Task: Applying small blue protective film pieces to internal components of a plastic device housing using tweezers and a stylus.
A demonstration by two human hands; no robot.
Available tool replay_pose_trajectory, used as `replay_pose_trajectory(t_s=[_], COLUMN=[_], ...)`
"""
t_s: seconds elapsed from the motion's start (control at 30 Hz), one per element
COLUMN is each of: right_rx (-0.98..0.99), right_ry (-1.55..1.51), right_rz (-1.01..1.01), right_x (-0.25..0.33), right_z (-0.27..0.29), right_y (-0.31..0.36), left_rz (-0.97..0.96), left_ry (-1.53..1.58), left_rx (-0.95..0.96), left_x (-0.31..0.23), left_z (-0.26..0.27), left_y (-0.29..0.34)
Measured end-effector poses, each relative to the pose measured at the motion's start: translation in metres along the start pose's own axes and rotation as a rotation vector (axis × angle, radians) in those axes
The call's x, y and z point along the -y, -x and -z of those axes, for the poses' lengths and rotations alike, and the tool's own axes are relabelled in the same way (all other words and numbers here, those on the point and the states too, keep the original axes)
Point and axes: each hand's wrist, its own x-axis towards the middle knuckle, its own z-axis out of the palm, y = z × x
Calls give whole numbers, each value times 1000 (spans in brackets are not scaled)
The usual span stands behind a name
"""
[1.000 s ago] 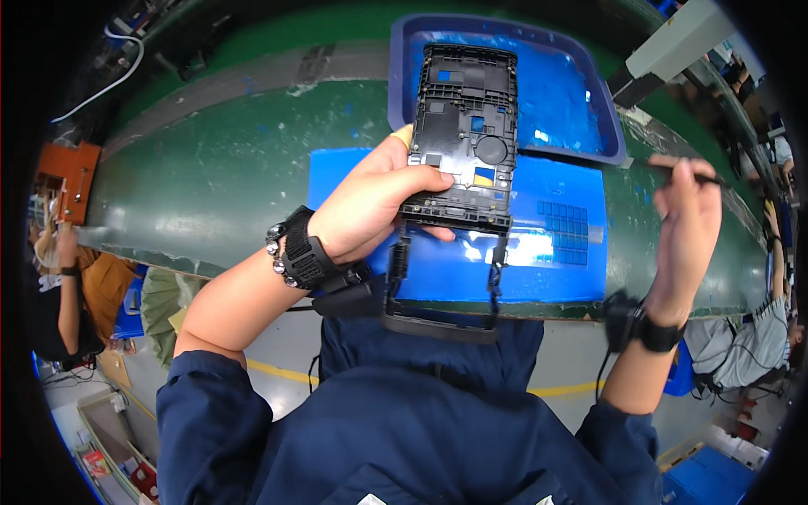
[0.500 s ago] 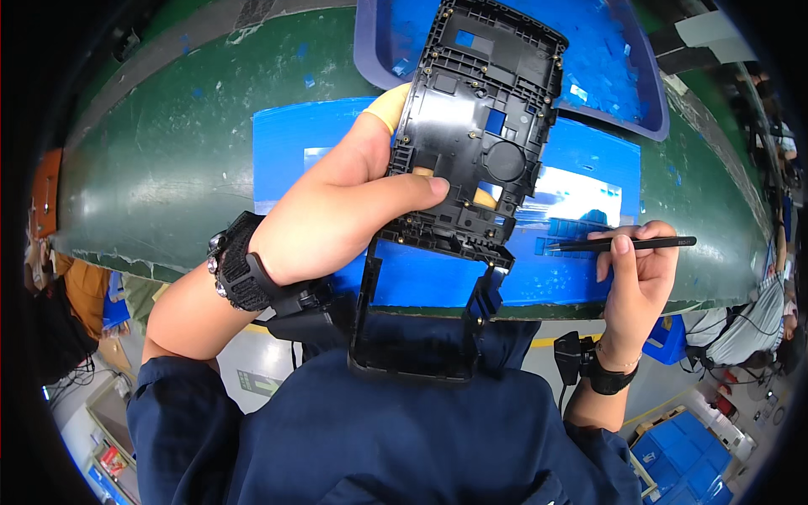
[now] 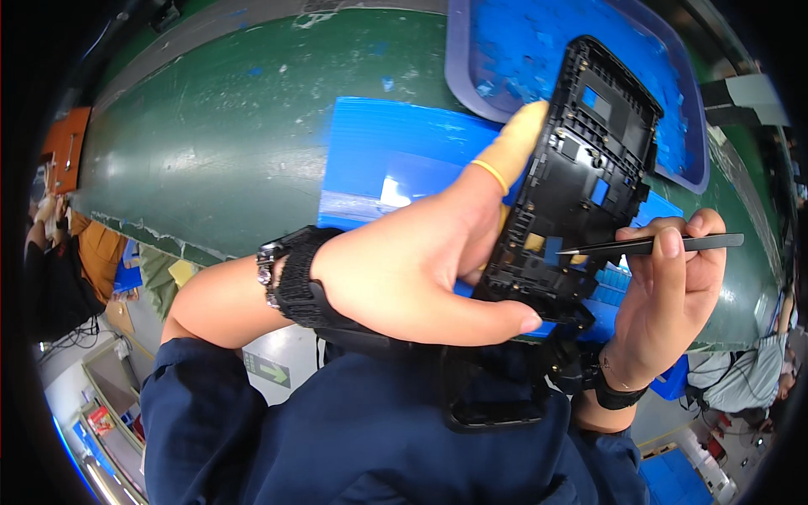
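My left hand (image 3: 421,269) grips a long black plastic housing (image 3: 572,168) by its left edge, thumb along the near end and fingers, some in yellow finger cots, behind it. Yellow shows through its openings. An open black frame part (image 3: 497,412) hangs from the housing's near end. Between thumb and fingers, my right hand (image 3: 669,286) pinches black tweezers (image 3: 648,246), whose tips point left over the housing's lower part. Right at those tips lies a small blue rectangular piece (image 3: 553,250); whether the tips still clasp it cannot be made out.
Beneath my hands is a blue sheet (image 3: 362,151) with clear film on it, lying on a green worktable (image 3: 210,151). Small blue strips (image 3: 612,286) show right of the housing. A purple-blue tray (image 3: 461,76) with blue scraps stands at the far side.
The housing has turned and tilted, and now sits further right in view. The tweezers' tips have come from the blue strips on the sheet to over the housing, where a blue piece now shows.
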Motion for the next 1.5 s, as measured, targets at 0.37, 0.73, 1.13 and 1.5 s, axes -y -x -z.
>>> replay_pose_trajectory(t_s=[0.37, 0.73, 1.13, 1.5], right_rx=[-103, 5, -9, -109], right_ry=[29, 6, 19, 40], right_rz=[-48, -2, 2, 78], right_x=[-2, -5, -10, -4], right_z=[-21, -15, -16, -12], right_y=[-6, -2, 0, -2], left_rz=[-77, -110, -41, -74], left_ry=[-70, -104, -157, -323], left_rx=[70, 122, 85, -90], left_x=[0, 3, -2, 4], left_z=[2, 3, 2, 7], left_y=[-1, -2, 4, 2])
